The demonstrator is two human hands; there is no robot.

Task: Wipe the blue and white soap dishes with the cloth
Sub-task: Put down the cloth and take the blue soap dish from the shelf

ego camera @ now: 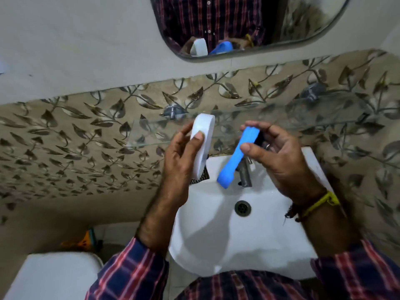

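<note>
Left hand point(181, 161): grip closed on the white soap dish point(202, 137), thumb pressed on its near face, fingers behind; dish held on edge, above the basin's 10 o'clock rim.
Right hand point(279, 156): grip pinching the blue soap dish point(240, 156) near its upper end, thumb in front, fingers curled over the top; dish tilted, its lower end pointing to 7 o'clock, in front of the tap point(245, 172).
Cloth point(201, 176): probably the dark patterned scrap showing just beneath the white dish at the basin's back edge; too little shows to be sure.
Wash basin point(216, 234): white, directly below both hands, drain at centre.
Glass shelf point(164, 135): on the wall at 12 o'clock of the hands, nothing visible on it behind them.
Mirror point(249, 24): at 12 o'clock, reflecting both dishes.
Step in hand: judged as both dishes lifted and held, neither being wiped.
Next move calls for: freeing one hand, by setting one dish down on shelf or basin rim, then taking up the cloth and rubbing the dish kept in hand.
</note>
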